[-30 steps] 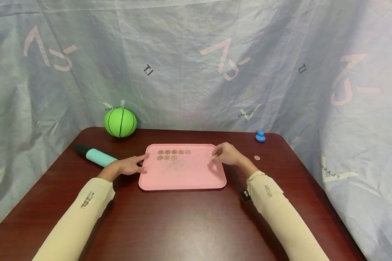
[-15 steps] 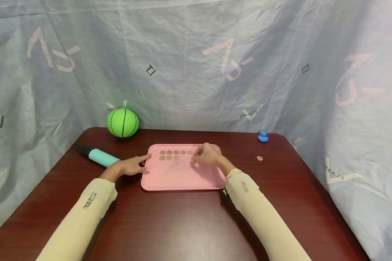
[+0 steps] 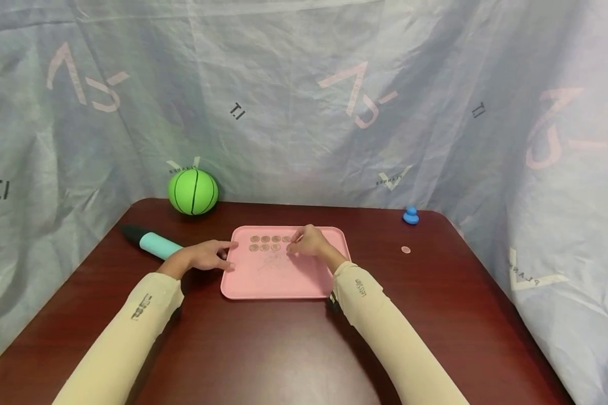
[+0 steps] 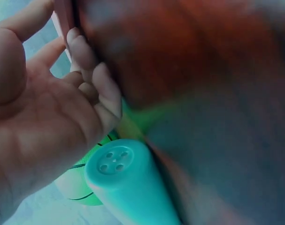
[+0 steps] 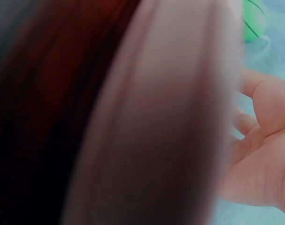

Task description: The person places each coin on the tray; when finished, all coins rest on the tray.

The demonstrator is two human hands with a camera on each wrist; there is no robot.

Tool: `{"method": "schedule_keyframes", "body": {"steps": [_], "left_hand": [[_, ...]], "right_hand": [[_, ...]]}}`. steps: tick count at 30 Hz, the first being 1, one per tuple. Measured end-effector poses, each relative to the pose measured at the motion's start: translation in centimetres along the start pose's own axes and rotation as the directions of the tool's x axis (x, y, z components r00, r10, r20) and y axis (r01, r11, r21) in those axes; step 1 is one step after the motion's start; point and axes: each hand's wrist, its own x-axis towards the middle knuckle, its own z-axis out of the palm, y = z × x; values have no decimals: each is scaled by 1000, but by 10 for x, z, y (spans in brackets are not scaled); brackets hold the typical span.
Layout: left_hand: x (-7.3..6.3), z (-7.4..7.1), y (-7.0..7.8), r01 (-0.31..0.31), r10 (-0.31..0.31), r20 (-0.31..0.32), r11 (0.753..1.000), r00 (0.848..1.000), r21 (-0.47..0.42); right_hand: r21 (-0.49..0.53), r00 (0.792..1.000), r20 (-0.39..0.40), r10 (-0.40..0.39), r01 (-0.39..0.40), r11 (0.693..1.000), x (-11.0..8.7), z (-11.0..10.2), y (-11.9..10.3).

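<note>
A pink tray (image 3: 278, 284) lies on the table. On it, copper-coloured coins (image 3: 266, 239) form two rows near the far left. My right hand (image 3: 311, 242) is over the tray, thumb and fingers pinched on a coin (image 3: 289, 252) at the right end of the nearer row; the fingertips mostly cover it. My left hand (image 3: 208, 255) rests at the tray's left edge, its thumb and forefinger spread apart on the rim; in the left wrist view the other fingers (image 4: 107, 86) hang loosely bent beside it. The right wrist view is mostly blocked by the tray's blurred edge.
One loose coin (image 3: 406, 250) lies on the table (image 3: 284, 349) right of the tray. A blue rubber duck (image 3: 411, 216) stands behind it. A green ball (image 3: 193, 192) sits at the back left, near a turquoise, dark-tipped cylinder (image 3: 159, 246). Grey cloth (image 3: 284, 140) hangs behind.
My right hand has moved left from the tray's right edge, carrying a coin to the end of the nearer row. The left hand stays at the rim. The head view shifts slightly.
</note>
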Motion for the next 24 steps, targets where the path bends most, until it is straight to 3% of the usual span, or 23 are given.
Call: {"method": "schedule_keyframes", "body": {"steps": [6, 16, 24], "left_hand": [[4, -2, 1, 70, -70, -13, 997, 997, -27], [9, 3, -2, 81, -80, -74, 997, 994, 12], [8, 1, -2, 84, -89, -48, 992, 995, -91]], "right_hand": [[-8, 1000, 13, -11, 11, 1000, 2, 7, -4], [-40, 1000, 14, 23, -22, 999, 7, 10, -6], [-48, 999, -5, 32, -33, 998, 6, 9, -3]]}}
